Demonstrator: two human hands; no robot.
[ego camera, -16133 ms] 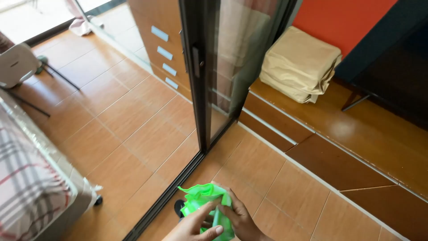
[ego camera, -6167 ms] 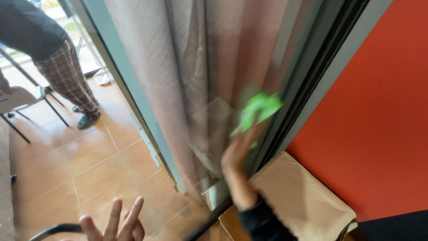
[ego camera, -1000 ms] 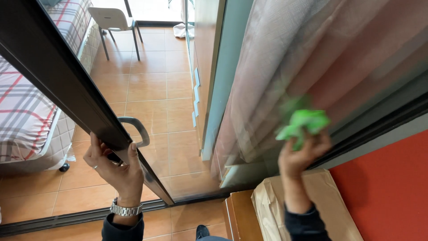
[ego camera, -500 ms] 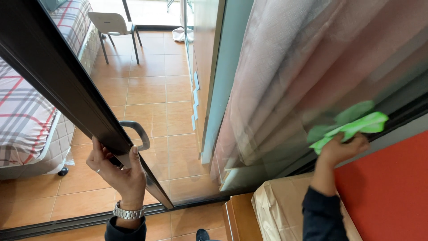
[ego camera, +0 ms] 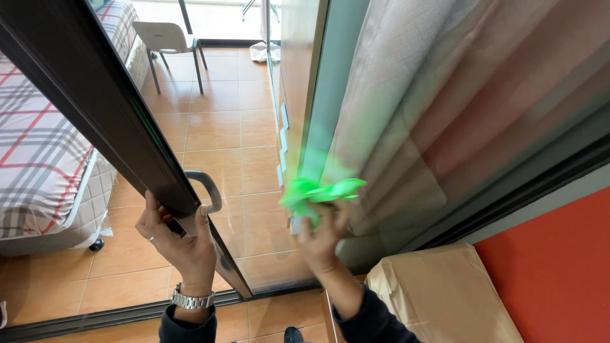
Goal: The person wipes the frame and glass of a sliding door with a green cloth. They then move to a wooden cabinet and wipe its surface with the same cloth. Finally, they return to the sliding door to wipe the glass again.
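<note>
My right hand [ego camera: 321,238] presses a bright green cloth [ego camera: 312,193] flat against the glass pane [ego camera: 394,152] of a sliding door, low and towards the pane's left side. The cloth is blurred with motion. My left hand [ego camera: 180,242], with a metal watch on its wrist, grips the dark door frame [ego camera: 108,127] just below the curved metal handle [ego camera: 206,187]. Behind the glass hangs a beige curtain [ego camera: 445,95].
A bed with a checked cover [ego camera: 44,146] stands at the left on a tiled floor. A white chair [ego camera: 166,38] is at the far end. A beige covered bundle [ego camera: 438,298] lies at the lower right below an orange-red wall [ego camera: 559,267].
My right hand has swept the green cloth leftwards and down across the glass, from the right side to near the middle. My left hand stays on the frame.
</note>
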